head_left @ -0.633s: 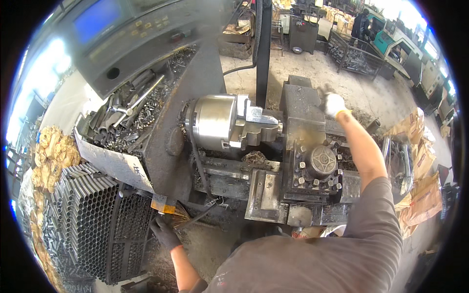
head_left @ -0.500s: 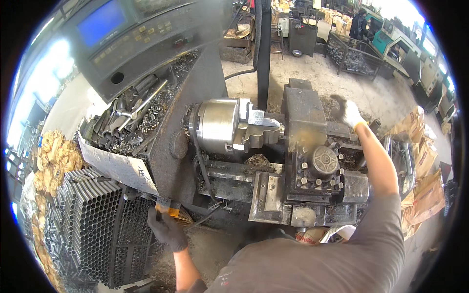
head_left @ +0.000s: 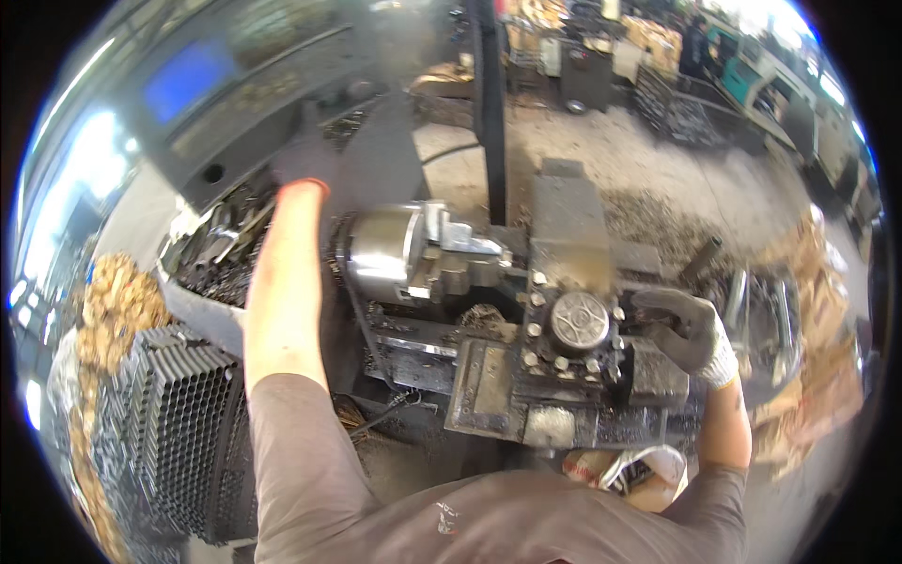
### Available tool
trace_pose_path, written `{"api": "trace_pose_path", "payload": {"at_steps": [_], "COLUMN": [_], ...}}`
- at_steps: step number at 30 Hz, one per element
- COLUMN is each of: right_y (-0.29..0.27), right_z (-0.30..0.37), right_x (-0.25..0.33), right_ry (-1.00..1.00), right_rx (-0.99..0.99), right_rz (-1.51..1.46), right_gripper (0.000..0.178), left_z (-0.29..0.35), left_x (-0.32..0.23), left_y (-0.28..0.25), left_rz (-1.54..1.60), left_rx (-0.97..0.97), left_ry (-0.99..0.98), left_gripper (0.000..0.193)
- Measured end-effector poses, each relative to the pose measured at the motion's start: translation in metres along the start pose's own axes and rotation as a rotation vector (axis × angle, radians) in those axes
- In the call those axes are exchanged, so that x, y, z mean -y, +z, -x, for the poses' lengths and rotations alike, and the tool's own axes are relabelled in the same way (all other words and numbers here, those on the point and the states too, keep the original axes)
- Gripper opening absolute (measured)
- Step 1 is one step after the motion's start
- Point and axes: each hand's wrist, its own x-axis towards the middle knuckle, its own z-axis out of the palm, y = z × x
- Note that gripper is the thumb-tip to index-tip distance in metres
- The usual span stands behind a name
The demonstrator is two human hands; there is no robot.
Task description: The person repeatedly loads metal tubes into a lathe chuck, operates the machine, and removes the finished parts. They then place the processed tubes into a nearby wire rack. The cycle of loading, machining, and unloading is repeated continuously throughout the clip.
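My left arm reaches up and forward across the machine. Its dark-gloved hand (head_left: 305, 155) is blurred over the shelf of metal scraps, just below the control panel (head_left: 202, 103), and its fingers cannot be made out. My right hand (head_left: 684, 331), in a grey glove with a white cuff, is curled just right of the square tool post (head_left: 578, 321). Whatever its fingers close on is hidden. Between my arms sits the lathe's shiny round chuck (head_left: 381, 254), with stepped jaws (head_left: 460, 240) on its right face.
Stacked metal tubes (head_left: 183, 423) stand at the lower left. Metal scraps and tools (head_left: 221, 240) fill the shelf beside my left forearm. A dark upright post (head_left: 489, 113) rises behind the chuck. Brown paper sacks (head_left: 799, 367) stand at the right, and a white bag (head_left: 648, 465) sits below the tool post.
My left hand has moved from beside the stacked tubes up to the control panel. My right hand has come back from beyond the machine to beside the tool post.
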Motion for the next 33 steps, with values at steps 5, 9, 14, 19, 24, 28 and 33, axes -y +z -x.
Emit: {"api": "trace_pose_path", "payload": {"at_steps": [5, 9, 14, 19, 24, 28, 33], "right_y": [0.018, 0.097, 0.292, 0.494, 0.631, 0.711, 0.836], "right_z": [0.037, 0.041, 0.064, 0.116, 0.158, 0.164, 0.173], "right_x": [0.016, 0.033, 0.064, 0.099, 0.165, 0.235, 0.328], "right_ry": [-0.257, -0.399, -0.149, -0.306, -0.469, -0.697, -0.890], "right_rx": [0.116, 0.436, 0.901, 1.190, 1.452, 1.602, 1.670], "right_rz": [-0.172, -0.372, -0.379, -0.179, -0.032, 0.036, 0.037], "right_gripper": [0.047, 0.039, 0.036, 0.040, 0.045, 0.049, 0.049], "left_z": [0.067, 0.267, 0.636, 1.026, 1.244, 1.248, 1.175], "left_x": [-0.005, 0.048, 0.205, 0.390, 0.451, 0.432, 0.382], "left_y": [0.007, 0.058, 0.160, 0.112, -0.054, -0.074, 0.013], "left_rz": [0.106, 0.243, 0.435, 0.327, 0.040, 0.028, 0.459], "left_rx": [-0.234, 0.012, 0.614, 0.947, 0.414, 0.231, 0.224], "left_ry": [0.083, 0.413, 0.064, -1.368, -2.354, -2.467, -2.182], "left_gripper": [0.073, 0.049, 0.032, 0.058, 0.053, 0.052, 0.051]}}
